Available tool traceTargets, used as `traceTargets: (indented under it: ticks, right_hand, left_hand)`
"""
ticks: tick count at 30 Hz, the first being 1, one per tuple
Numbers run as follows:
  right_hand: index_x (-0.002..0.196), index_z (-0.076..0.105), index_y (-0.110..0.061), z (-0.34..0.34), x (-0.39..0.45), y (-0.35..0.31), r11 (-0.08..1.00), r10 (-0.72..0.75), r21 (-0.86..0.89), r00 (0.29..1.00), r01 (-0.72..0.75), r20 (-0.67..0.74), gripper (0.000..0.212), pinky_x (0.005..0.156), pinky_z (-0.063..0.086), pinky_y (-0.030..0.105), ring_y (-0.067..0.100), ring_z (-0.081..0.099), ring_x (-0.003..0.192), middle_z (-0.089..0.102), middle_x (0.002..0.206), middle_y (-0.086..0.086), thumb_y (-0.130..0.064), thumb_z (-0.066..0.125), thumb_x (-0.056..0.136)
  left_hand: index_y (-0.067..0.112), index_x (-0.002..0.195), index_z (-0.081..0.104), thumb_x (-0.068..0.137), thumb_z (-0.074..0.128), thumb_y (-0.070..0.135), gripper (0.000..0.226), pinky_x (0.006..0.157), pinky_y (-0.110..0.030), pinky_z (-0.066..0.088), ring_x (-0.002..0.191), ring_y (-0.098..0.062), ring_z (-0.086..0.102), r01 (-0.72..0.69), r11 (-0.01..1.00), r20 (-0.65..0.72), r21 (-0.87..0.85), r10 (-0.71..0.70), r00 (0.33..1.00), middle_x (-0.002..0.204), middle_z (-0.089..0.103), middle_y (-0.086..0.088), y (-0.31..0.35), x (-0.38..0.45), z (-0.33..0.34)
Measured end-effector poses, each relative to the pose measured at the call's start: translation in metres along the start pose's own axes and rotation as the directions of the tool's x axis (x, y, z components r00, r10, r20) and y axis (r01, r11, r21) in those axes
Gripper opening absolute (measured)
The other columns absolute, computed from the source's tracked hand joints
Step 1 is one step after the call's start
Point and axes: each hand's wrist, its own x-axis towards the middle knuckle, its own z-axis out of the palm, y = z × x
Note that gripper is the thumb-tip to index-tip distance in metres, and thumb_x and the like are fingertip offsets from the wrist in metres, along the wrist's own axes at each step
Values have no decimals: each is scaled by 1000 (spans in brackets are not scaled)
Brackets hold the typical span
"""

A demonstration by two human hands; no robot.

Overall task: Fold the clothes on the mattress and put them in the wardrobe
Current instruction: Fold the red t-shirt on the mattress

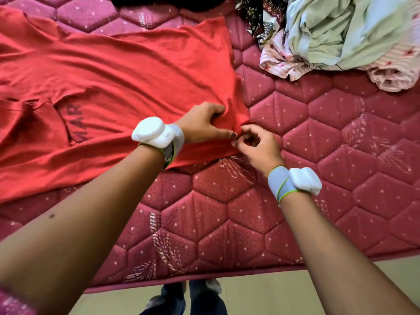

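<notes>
The one red shirt (118,71), cut off at the frame's left, was pinched at its hem by the left hand (202,125) and right hand (258,145).

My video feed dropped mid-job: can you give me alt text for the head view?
Both hands pinch the near hem corner of a red T-shirt spread on a pink quilted mattress, left hand beside right hand. A heap of unfolded clothes lies at the far right.
</notes>
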Motion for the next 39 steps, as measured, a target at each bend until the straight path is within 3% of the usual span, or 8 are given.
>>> traceTargets:
  ticks: [3, 7, 12, 19, 25, 28, 33, 39]
  right_hand:
    - [74, 63, -21, -17, -18, 6, 995, -98, -18, 977, 103, 189, 20, 64, 34, 9, -10, 52, 65, 52, 71, -13, -3, 67, 68]
    - [66, 55, -26, -42, -52, 27, 983, 108, -172, 952, -59, 288, 21, 71, 45, 28, 8, 58, 70, 57, 71, -5, -6, 58, 72]
    - [82, 53, -9, -31, -71, 12, 819, 437, 199, 809, -539, 392, 25, 55, 54, 23, 9, 63, 49, 60, 74, 9, 6, 36, 92]
    - [61, 58, -13, -3, -65, 9, 846, 400, 304, 898, -439, 185, 33, 40, 39, 16, 3, 46, 41, 52, 47, -6, 10, 51, 83]
    - [60, 62, -23, 19, -54, 1, 933, 353, 84, 935, -349, -39, 22, 67, 53, 36, 18, 60, 63, 65, 65, 1, -7, 76, 66]
    - [65, 63, -18, 26, -54, -8, 840, 439, 344, 898, -420, 24, 26, 56, 52, 27, 13, 59, 51, 65, 58, 0, 5, 67, 77]
    - [81, 60, -7, 21, -54, -15, 540, 515, 633, 813, -555, 273, 24, 52, 53, 20, 7, 61, 46, 66, 52, 0, 12, 48, 89]
    - [77, 61, -12, 17, -60, -22, 576, 469, 623, 838, -529, 277, 19, 48, 51, 17, 3, 60, 47, 65, 52, -5, 5, 61, 84]
  left_hand:
    - [17, 75, 55, 75, 77, 30, 25, 60, -30, 40, 62, -7, 45, -138, 990, 240, -28, 141, 960, 68, 58, 2, 12, -29, 10]
    - [31, 67, 36, 68, 71, 28, 35, 63, -29, 40, 64, -17, 46, -289, 954, 326, 83, 248, 912, 68, 39, 12, 16, -78, 50]
    - [26, 78, 42, 64, 69, 12, 34, 63, -30, 38, 67, -17, 47, -333, 939, 113, 91, 322, 940, 74, 43, 10, 18, -110, 87]
    - [22, 142, 34, 69, 63, 9, 80, 73, -41, 48, 87, -35, 58, -153, 936, 82, 317, 134, 988, 98, 59, -9, 27, -129, 114]
    - [11, 99, 60, 76, 51, 30, 31, 60, -40, 50, 77, -35, 61, -157, 923, -106, 352, 206, 973, 91, 60, -8, 35, -150, 122]
    - [12, 95, 63, 87, 57, 29, 20, 65, -34, 46, 76, -27, 55, -135, 953, -387, 270, 236, 891, 90, 52, -7, 37, -166, 119]
    - [7, 88, 67, 93, 56, 24, 20, 69, -33, 48, 76, -22, 58, -183, 969, -513, 163, 242, 824, 88, 57, -4, 41, -181, 112]
    - [13, 104, 58, 86, 61, 50, 41, 81, -39, 47, 86, -25, 56, 74, 982, -564, 176, 39, 825, 97, 58, -4, 28, -155, 120]
